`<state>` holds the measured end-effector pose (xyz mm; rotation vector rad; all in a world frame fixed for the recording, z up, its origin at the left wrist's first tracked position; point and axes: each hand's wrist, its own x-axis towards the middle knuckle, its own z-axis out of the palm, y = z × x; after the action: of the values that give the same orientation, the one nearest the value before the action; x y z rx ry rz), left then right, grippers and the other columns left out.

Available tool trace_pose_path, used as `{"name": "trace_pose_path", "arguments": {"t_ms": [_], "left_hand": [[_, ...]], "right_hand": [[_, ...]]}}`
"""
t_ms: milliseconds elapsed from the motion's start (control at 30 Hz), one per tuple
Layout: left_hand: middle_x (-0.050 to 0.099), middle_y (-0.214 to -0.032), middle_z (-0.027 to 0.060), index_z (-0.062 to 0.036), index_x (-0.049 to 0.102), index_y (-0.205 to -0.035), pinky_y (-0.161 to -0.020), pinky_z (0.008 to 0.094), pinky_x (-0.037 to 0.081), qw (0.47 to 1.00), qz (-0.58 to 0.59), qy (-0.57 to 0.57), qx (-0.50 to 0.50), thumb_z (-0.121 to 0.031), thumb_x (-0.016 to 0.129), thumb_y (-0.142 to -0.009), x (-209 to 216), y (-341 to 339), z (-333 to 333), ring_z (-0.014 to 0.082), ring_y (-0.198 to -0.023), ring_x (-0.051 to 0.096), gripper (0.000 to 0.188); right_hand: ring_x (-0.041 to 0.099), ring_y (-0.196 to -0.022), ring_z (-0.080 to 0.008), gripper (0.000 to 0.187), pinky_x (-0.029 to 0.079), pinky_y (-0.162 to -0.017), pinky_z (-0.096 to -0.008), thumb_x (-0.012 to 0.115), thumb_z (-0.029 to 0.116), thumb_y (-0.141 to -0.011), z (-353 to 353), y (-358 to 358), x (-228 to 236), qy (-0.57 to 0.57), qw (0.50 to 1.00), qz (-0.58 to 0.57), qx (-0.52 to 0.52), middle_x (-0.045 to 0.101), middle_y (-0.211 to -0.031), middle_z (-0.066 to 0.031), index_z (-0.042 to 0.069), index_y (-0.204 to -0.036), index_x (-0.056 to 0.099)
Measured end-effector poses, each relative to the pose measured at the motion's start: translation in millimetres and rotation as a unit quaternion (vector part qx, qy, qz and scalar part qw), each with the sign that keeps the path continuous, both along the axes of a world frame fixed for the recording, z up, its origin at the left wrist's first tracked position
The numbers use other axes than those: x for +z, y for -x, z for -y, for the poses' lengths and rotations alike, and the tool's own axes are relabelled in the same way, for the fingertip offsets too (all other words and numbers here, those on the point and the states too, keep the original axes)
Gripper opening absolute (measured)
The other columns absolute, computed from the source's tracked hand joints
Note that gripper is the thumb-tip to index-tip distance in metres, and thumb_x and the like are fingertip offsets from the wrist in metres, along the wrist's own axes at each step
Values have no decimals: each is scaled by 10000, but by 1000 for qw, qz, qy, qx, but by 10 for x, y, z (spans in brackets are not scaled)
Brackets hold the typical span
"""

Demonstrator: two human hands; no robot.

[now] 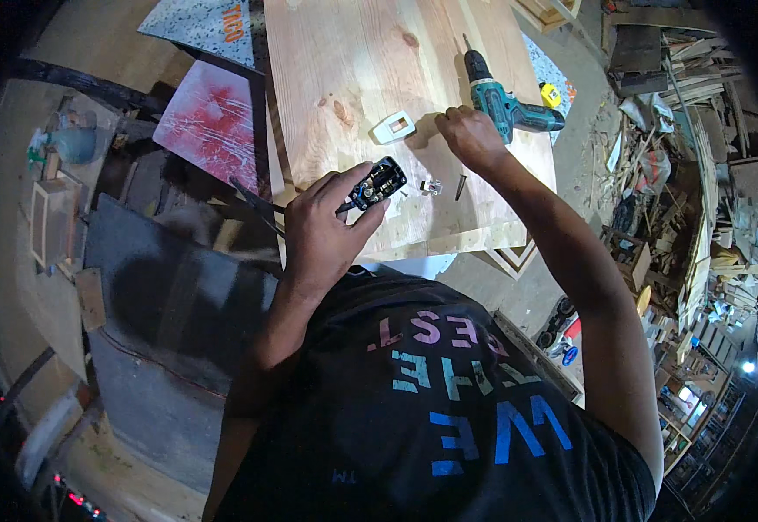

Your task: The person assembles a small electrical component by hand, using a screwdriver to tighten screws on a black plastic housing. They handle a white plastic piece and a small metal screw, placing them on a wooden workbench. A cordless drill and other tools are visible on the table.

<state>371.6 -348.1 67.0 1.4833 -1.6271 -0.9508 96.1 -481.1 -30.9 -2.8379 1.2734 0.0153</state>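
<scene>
My left hand (pixel 331 213) grips an opened black electrical housing (pixel 379 183) between thumb and fingers. Metal contacts show inside it, and a dark cable (pixel 261 204) runs off to the left behind the hand. My right hand (pixel 473 135) is over the wooden board, beside a teal and black cordless drill (pixel 494 100) that lies on its side. Its fingers are curled together; whatever is in them is hidden. Between the hands lies a white cover piece (pixel 394 128) with a rectangular opening. Nearer to me are a small metal and white part (pixel 431 186) and a dark screw (pixel 460 187).
The pale wooden board (pixel 344 52) forms the work surface. At its right edge sits a yellow tape measure (pixel 550 95). A red-and-white scratched panel (pixel 209 122) is on the left, above a dark sheet (pixel 179 304). Scrap wood (pixel 657 200) is piled at the right.
</scene>
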Motion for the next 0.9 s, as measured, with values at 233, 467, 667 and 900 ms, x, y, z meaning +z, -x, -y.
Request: {"name": "trace_pose_path", "arguments": {"t_ms": [233,467,667,900], "left_hand": [[735,-1017,154,10,686,-1217,-672,303,589,1000,-10,2,0,-99,822,-805,-17,-14,18,191,-844,730,447],[735,-1001,159,-4,692,-1201,-656,323,587,1000,-3,2,-1,-121,819,-808,-64,-17,49,212,-821,739,429],[723,-992,115,0,685,-1233,-617,257,531,1000,-9,7,-8,-65,825,-798,-125,9,73,126,-788,675,462],[736,-1014,158,-14,693,-1203,-670,328,588,999,-27,-10,-17,-114,822,-795,-160,81,95,227,-829,742,439]], "right_hand": [[687,-861,-333,147,551,-738,-450,600,89,-847,96,19,19,18,996,54,-69,671,-887,-174,27,-967,657],[691,-756,-215,163,548,-722,-329,692,90,-880,-485,144,187,-138,863,381,-302,699,-914,-125,25,-1026,657],[634,-808,-102,172,503,-708,-259,695,52,-936,-1378,82,11,-161,788,494,-332,696,-945,-49,10,-1094,643],[597,-849,-162,292,466,-741,-309,721,58,-906,-1572,-170,-60,-97,817,480,-305,679,-971,-68,39,-1184,633]]}}
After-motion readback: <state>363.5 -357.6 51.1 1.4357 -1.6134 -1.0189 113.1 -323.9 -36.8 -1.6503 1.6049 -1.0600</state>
